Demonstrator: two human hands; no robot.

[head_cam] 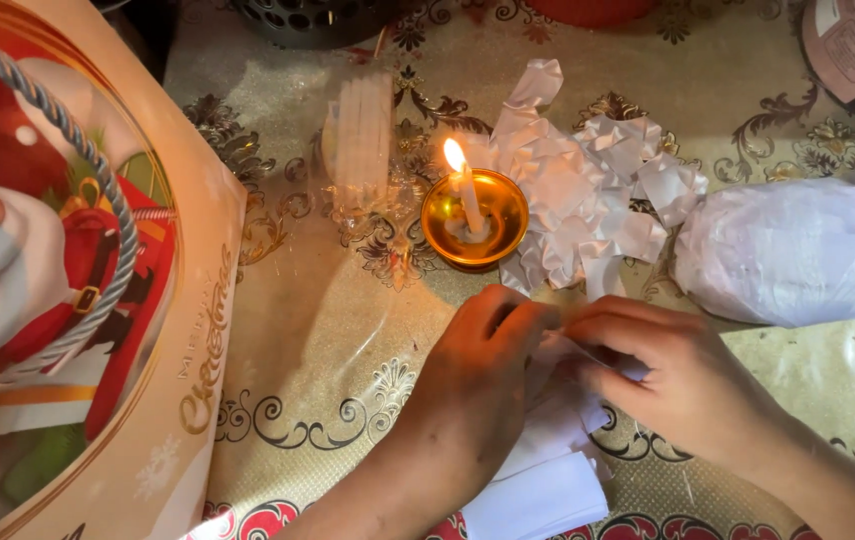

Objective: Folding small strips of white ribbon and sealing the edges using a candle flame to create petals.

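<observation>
A white strip of folded paper (548, 470) lies on the patterned gold tablecloth (328, 340) at the near edge, pinched between the left hand (473, 385) and the right hand (673, 375); the fingertips seemingly meet over it. Just beyond burns a lit white candle (468, 195) in a small brass bowl (475, 220), beside a heap of folded white paper pieces (588, 190).

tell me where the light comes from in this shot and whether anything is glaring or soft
Head view: the candle flame in the brass bowl gives warm light, tinting the left hand and right hand orange; the flame is blown out to white; the clear table cover shows soft sheen; the gift bag at the near left looks slightly soft.
</observation>
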